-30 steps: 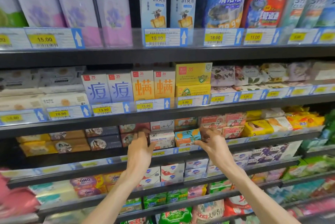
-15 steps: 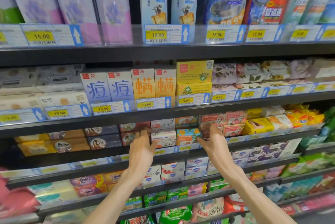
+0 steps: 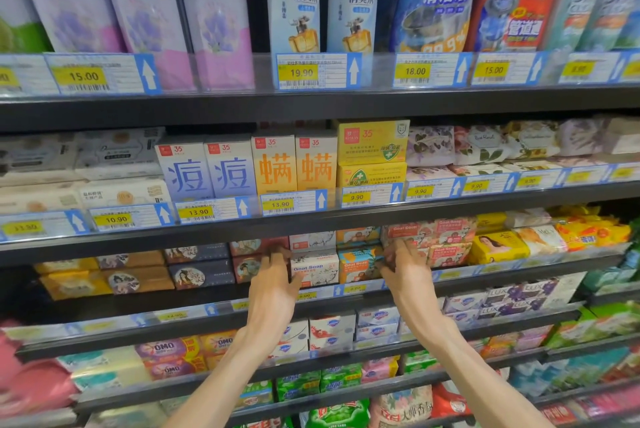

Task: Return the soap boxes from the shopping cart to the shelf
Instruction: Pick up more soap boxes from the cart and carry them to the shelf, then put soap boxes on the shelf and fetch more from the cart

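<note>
Both hands are up at the shelf [image 3: 346,292] in the middle of the frame, so the step looks like tidying the soap boxes into their row. The shopping cart is not in the picture.

Start on the left. The left hand [image 3: 273,285] is just left of the middle. Its fingers are fairly straight and a little spread. They reach up beside the white soap box [image 3: 317,270], the one that says "Goat Soap". The fingertips are at the left edge of that box, next to a red box [image 3: 247,268]. The hand does not seem to wrap around anything. It looks like it is pushing or steadying the box from the side.

Next to the white box is an orange and blue soap box [image 3: 358,263]. It stands upright between the two hands.

On the right of the middle is the right hand [image 3: 403,264]. Its fingers bend a little and rest against the front of a pink flowery soap box [image 3: 448,254]. I cannot tell if it grips the box or only presses on it.

I think the next move is to push the boxes back so they sit straight, then let go and reach down for more. It needs a soft push, so the stacked boxes do not tip.
</note>
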`<control>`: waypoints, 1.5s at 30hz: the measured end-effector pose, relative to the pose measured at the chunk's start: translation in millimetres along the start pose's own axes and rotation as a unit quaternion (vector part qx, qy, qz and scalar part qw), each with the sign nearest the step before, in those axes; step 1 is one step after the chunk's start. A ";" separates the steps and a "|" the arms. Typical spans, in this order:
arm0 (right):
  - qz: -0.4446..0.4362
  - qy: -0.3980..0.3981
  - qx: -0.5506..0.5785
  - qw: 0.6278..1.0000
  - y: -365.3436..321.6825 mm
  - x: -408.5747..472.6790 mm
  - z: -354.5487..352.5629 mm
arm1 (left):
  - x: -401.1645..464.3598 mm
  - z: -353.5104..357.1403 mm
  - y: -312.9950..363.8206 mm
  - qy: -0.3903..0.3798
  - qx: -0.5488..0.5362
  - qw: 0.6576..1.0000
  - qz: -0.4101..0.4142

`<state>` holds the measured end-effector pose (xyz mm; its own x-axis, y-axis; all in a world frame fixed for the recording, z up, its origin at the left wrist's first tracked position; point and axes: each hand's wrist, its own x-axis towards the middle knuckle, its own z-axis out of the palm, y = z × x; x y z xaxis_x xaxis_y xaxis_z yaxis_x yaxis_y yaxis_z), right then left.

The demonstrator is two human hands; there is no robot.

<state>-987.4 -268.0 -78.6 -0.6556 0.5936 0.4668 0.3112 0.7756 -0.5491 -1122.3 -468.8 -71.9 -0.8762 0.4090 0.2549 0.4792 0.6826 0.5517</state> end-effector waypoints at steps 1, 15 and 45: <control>0.002 0.001 0.011 1.000 0.0 -1.3 0.5 | -0.2 -0.1 0.1 -0.001 0.000 1.000 0.000; -0.183 -0.024 -0.137 0.973 -13.5 -41.8 17.3 | 0.5 3.5 0.6 0.008 0.007 1.000 -0.003; -0.526 -0.241 0.091 0.811 -238.9 -142.4 118.8 | -260.5 -172.7 -189.6 0.165 0.208 0.953 -0.149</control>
<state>-1050.1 -563.4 -96.2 -0.6989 -0.5619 0.4424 -0.6717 0.7282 -0.1362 -993.8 -809.4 -105.7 -0.9124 -0.0051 0.4094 0.1263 0.9476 0.2933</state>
